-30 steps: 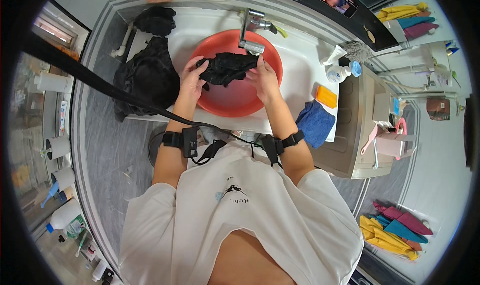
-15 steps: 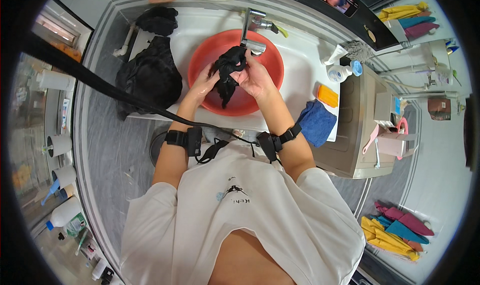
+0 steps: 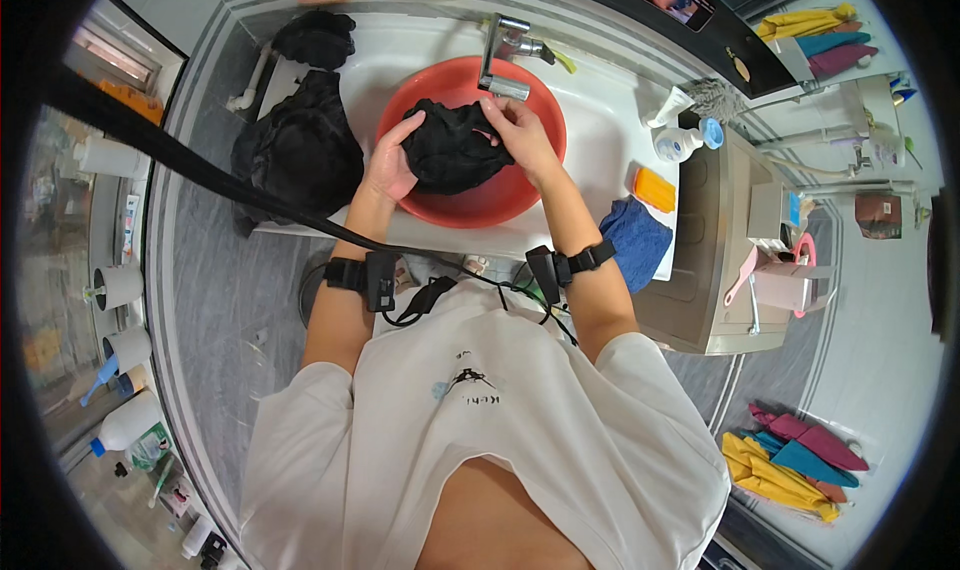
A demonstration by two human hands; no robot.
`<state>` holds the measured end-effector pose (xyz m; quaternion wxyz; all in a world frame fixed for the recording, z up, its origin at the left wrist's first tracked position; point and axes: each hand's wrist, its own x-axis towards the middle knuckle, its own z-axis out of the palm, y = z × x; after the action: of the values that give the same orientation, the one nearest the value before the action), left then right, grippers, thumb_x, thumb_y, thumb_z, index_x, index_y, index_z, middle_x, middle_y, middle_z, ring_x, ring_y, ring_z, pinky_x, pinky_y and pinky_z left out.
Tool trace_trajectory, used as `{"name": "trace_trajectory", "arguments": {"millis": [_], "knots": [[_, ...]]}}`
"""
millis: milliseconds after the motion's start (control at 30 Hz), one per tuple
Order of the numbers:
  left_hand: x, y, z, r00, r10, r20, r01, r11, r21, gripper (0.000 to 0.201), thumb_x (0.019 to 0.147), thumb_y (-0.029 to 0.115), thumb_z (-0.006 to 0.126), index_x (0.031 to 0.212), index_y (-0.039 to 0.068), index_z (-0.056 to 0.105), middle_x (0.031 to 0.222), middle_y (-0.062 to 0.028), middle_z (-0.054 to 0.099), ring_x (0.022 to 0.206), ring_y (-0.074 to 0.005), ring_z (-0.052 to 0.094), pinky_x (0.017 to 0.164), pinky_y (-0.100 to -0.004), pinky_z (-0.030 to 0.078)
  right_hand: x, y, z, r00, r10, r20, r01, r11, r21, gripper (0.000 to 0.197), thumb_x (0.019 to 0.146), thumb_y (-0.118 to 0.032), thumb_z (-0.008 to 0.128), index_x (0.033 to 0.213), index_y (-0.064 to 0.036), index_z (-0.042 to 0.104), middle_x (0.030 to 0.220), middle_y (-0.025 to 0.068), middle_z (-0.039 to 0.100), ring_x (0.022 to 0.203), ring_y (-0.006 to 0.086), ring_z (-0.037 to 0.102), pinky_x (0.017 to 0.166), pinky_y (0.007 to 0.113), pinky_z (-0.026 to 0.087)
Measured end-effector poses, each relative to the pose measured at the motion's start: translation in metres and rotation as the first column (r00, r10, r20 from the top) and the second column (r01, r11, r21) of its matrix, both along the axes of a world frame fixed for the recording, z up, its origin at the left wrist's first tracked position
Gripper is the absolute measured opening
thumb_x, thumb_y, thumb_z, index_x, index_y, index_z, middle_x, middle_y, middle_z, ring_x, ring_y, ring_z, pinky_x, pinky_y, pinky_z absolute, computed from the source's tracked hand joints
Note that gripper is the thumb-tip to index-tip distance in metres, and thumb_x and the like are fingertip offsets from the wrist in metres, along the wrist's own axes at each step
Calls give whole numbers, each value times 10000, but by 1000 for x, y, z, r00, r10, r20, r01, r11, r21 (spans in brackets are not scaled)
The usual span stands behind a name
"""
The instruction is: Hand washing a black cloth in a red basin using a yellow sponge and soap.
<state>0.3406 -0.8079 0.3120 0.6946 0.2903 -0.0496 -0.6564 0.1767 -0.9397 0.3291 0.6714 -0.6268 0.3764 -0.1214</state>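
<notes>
A wet black cloth garment (image 3: 452,152), its exact kind unclear, is spread between my two hands above a red-orange basin (image 3: 540,175). My left hand (image 3: 393,160) grips its left edge, thumb on top. At the upper right edge my right hand (image 3: 522,135) pinches the fabric, with a small gap in the cloth beside the fingers. The basin stands in a white sink (image 3: 598,120), under a chrome faucet (image 3: 507,65) whose spout reaches over its rim. Fingers behind the cloth are hidden.
Left of the basin, a large black garment (image 3: 305,150) drapes over the sink edge, with a smaller black cloth (image 3: 314,38) behind it. To the right are an orange brush or sponge (image 3: 654,190), a blue cloth (image 3: 635,242), a white pump bottle (image 3: 678,146) and a washing machine (image 3: 715,255).
The bunched black garment has been opened out wider between my hands. My left hand has shifted slightly left, and my right hand has moved a little to the right.
</notes>
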Motion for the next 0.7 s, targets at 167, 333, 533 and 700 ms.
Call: {"name": "trace_trajectory", "arguments": {"millis": [167,333,533,700], "knots": [[5,-8,2,990,-86,-109,67,984,-165,298,905,237,518,1095,21,594,1093,-96,627,1005,-218,606,900,-356,475,-4,32,-3,930,287,230,-192,913,-361,612,788,-238,712,1294,-62,416,1159,104,516,1037,187,497,915,309,397],[16,-10,4,969,-48,244,46,999,15,334,902,298,536,1080,24,605,1058,-88,638,956,-186,622,882,-312,471,-11,21,4,933,274,-232,-357,776,-520,448,764,-217,715,1135,-20,560,971,110,634,914,210,607,801,350,459],[21,-10,0,790,-122,601,-1,979,201,478,875,396,565,1175,23,553,1153,-78,589,1015,-163,581,854,-271,447,-3,18,11,942,182,283,105,639,-762,228,832,-152,647,1007,-11,614,871,6,593,756,118,561,719,218,449],[13,-11,-45,789,-72,611,-136,948,287,656,829,528,560,1284,67,463,1243,-97,524,1117,-206,511,909,-322,401,35,39,41,832,-263,489,218,965,148,300,886,-197,596,1112,-15,519,910,38,609,788,132,605,670,245,491]]}}
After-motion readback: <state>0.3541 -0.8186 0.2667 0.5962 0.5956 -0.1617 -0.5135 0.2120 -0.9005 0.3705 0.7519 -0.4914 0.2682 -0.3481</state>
